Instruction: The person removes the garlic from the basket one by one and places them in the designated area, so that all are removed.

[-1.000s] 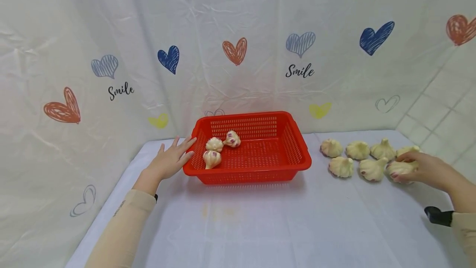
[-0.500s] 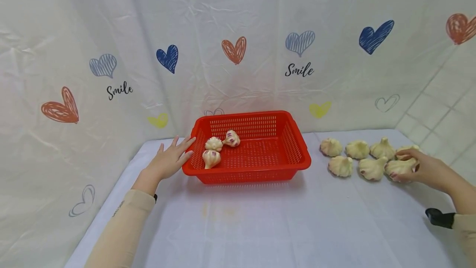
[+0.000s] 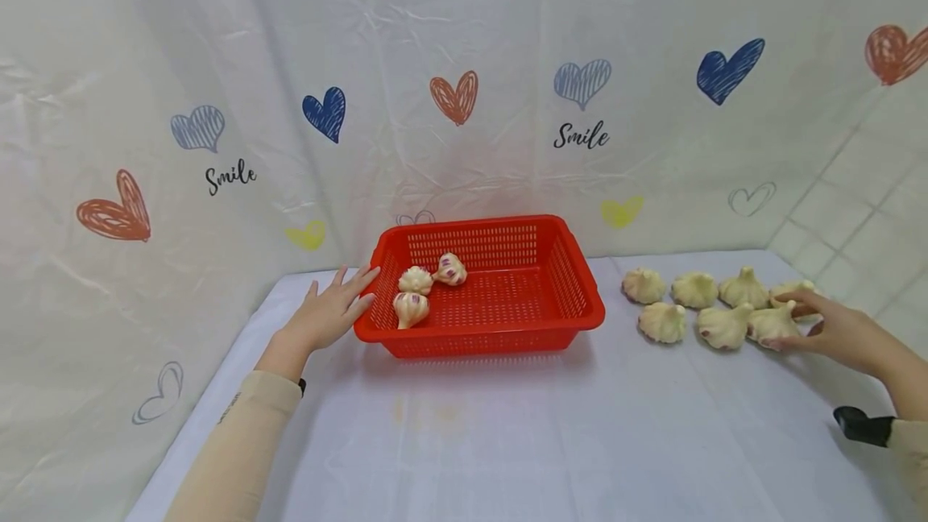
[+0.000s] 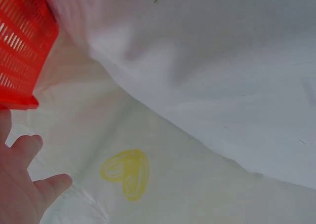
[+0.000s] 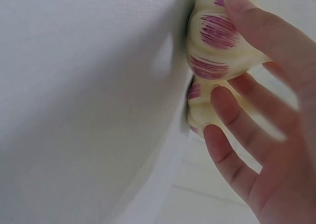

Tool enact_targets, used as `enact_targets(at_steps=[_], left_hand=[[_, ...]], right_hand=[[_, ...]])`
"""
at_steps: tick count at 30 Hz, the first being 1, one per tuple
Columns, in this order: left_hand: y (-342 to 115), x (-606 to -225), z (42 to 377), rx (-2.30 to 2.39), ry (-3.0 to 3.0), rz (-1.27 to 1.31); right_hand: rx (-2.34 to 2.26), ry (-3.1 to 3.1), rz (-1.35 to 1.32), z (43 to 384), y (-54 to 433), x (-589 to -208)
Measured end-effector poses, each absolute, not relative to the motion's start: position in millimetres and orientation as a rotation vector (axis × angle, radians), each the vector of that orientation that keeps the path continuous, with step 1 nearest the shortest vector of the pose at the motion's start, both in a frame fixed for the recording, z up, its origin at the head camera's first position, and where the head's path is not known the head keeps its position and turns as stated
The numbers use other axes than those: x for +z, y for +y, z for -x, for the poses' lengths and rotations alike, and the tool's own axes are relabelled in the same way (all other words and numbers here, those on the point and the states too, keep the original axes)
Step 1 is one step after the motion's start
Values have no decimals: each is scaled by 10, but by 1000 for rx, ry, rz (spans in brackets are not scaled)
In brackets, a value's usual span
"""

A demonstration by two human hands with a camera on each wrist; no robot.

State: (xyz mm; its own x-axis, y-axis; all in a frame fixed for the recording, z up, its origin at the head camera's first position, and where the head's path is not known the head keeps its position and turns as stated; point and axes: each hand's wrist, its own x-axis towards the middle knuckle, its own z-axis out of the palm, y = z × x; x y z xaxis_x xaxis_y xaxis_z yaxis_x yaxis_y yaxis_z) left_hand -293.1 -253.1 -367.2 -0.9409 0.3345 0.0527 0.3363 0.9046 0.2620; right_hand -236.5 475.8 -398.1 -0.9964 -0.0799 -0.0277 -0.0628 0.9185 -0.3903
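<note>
In the head view my left hand (image 3: 326, 314) lies with spread fingers against the left rim of a red plastic basket (image 3: 478, 337). Three garlic bulbs (image 3: 412, 308) with purple marks sit at the basket's left side. Far to the right, my right hand (image 3: 848, 337) is at the nearest-right bulb (image 3: 772, 327) of a group standing on the table. From the right wrist, my thumb overlaps this purple-streaked garlic bulb (image 5: 215, 36), while the other fingers are loosely spread behind and beside it. A second bulb (image 5: 200, 105) shows partly behind those fingers.
Several more garlic bulbs (image 3: 721, 327) form two rows right of the basket. A white cloth covers the table (image 3: 507, 441). Behind it hangs a white backdrop (image 3: 500, 159) printed with hearts. Each wrist wears a black strap.
My right hand's thumb and fingers have loosened around the garlic bulb, and the hand has drawn slightly right, exposing the bulb's stem. My left hand stays at the basket rim.
</note>
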Motion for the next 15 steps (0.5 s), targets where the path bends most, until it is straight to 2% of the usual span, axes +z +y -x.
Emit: enact_targets(at_steps=[15], left_hand=[[-2526, -3644, 2900, -427, -3038, 569]], right_hand=[[-605, 3080, 213, 2285, 4806, -3944]])
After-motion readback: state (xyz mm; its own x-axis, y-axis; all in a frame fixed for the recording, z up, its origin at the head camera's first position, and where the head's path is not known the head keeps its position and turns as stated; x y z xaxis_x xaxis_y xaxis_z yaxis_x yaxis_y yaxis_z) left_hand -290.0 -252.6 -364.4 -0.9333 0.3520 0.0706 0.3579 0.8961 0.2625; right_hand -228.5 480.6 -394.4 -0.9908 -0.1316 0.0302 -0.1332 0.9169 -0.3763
